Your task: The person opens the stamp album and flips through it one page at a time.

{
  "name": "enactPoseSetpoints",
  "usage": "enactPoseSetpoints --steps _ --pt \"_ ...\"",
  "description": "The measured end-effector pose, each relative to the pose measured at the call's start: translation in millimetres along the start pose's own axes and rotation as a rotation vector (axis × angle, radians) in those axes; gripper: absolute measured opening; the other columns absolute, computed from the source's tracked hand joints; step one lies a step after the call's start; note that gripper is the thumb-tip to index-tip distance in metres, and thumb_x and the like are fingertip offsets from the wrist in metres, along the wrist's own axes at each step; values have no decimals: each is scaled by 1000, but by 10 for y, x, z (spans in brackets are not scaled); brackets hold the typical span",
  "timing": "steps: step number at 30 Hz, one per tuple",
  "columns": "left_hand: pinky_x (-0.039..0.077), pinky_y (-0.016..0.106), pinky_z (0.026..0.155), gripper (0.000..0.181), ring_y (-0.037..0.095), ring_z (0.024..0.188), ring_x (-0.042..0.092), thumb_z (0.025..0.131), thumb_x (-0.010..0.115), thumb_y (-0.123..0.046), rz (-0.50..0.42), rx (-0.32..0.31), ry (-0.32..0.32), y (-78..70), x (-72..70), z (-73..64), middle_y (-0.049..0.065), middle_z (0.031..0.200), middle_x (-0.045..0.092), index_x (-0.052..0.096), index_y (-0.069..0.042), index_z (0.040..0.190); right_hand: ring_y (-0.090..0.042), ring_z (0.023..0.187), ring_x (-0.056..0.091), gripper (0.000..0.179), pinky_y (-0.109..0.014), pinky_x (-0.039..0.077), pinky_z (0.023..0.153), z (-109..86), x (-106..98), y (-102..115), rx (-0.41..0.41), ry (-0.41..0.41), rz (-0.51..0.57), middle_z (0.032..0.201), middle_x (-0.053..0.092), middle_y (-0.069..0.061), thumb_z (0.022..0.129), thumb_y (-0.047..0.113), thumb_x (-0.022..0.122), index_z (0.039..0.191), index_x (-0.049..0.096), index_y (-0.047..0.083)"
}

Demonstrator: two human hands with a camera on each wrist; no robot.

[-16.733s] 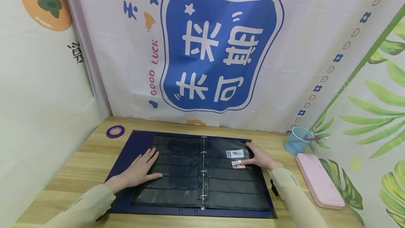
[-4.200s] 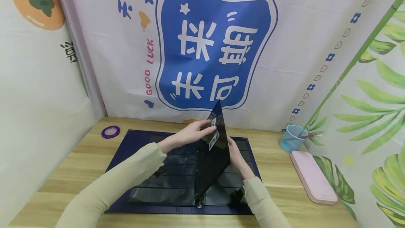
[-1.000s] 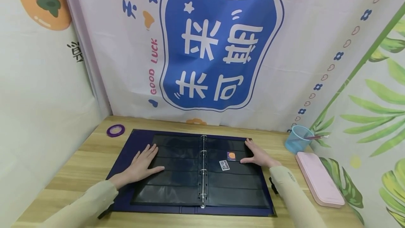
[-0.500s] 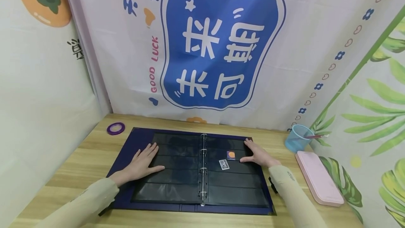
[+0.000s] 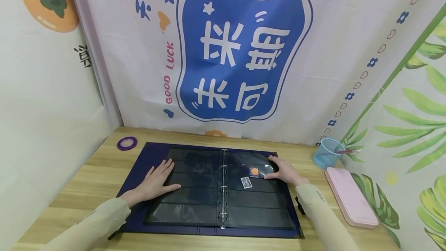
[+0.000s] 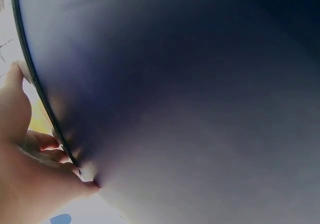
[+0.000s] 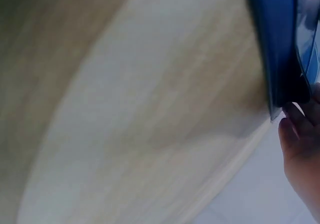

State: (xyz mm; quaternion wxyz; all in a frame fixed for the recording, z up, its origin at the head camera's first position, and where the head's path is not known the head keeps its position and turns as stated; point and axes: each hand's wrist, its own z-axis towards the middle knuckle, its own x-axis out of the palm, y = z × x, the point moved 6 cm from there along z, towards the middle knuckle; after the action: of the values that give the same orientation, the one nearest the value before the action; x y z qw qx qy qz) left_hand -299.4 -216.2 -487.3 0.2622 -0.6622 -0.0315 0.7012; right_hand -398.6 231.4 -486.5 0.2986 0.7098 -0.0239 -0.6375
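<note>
A dark blue ring-binder stamp album (image 5: 136, 189) lies open on the table, with black pocket pages (image 5: 259, 198) on both sides of its metal rings (image 5: 224, 189). Two small stamps show on the right page, an orange-and-purple one (image 5: 254, 172) and a grey one with a white border (image 5: 246, 183). My left hand (image 5: 153, 183) rests spread on the left page's outer edge. My right hand (image 5: 285, 170) touches the right page's upper outer edge, thumb on the page beside the orange stamp. In the right wrist view, the page edge bends up from the cover at my fingers (image 7: 300, 121).
A purple tape ring (image 5: 127, 143) lies at the back left of the wooden table (image 5: 80, 189). On the right stand a blue mesh cup (image 5: 327, 154) with a pencil-like stick in it and a pink case (image 5: 351, 196). A printed curtain (image 5: 150, 69) hangs behind.
Earlier, both hands held a page with two other stamps upright; it has been turned and the pages lie down. Just now the right fingertips have shifted slightly and the page's upper right shines more.
</note>
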Motion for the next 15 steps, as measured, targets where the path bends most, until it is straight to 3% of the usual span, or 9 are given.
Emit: enactPoseSetpoints --steps 7,12,15 --pt "19 73 113 95 48 148 25 88 65 -59 18 1 3 -9 -3 3 26 159 30 35 5 151 -44 130 52 90 -56 44 106 -2 -74 73 -15 -25 -71 141 54 -27 76 48 82 140 51 -8" --pt "17 73 114 95 47 149 24 88 64 -59 8 3 10 3 9 12 26 160 28 33 5 152 -41 122 60 87 -52 51 101 2 -117 152 -26 -4 -88 133 60 -29 74 44 85 134 55 -11" --pt "17 73 114 95 48 149 23 88 65 -58 2 3 10 12 11 10 26 160 28 33 5 152 -39 116 63 76 -51 53 96 -4 -127 194 -27 18 -131 128 64 -27 76 41 85 128 60 -9"
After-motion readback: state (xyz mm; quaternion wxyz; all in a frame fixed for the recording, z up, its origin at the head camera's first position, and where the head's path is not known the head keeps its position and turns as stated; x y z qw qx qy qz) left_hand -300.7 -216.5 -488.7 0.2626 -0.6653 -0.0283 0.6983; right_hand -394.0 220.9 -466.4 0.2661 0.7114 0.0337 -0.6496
